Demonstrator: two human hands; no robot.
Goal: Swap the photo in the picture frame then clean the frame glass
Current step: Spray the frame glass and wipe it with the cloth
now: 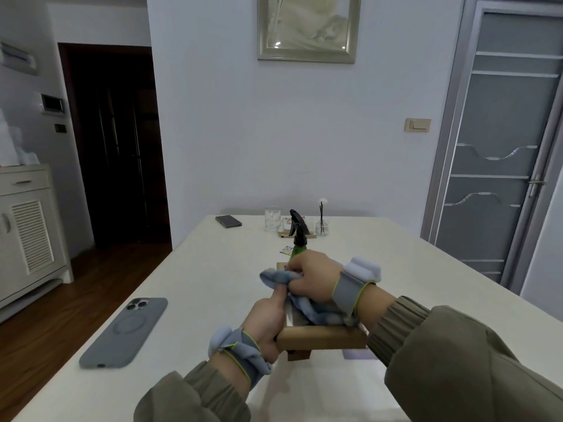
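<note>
A wooden picture frame (323,338) is held tilted just above the table's near middle. My left hand (268,321) grips its near left corner. My right hand (310,277) presses a bunched light-blue cloth (307,312) onto the frame's glass, which the cloth and hand mostly hide. A green spray bottle (298,239) with a black trigger head stands right behind my right hand. A small printed card or photo (286,249) lies flat on the table beside the bottle.
A grey phone (125,332) lies face down at the left on the cream table (198,269). At the far edge are a dark phone (228,221), a glass mug (272,219), a small wooden stand (285,229) and a reed diffuser (322,222).
</note>
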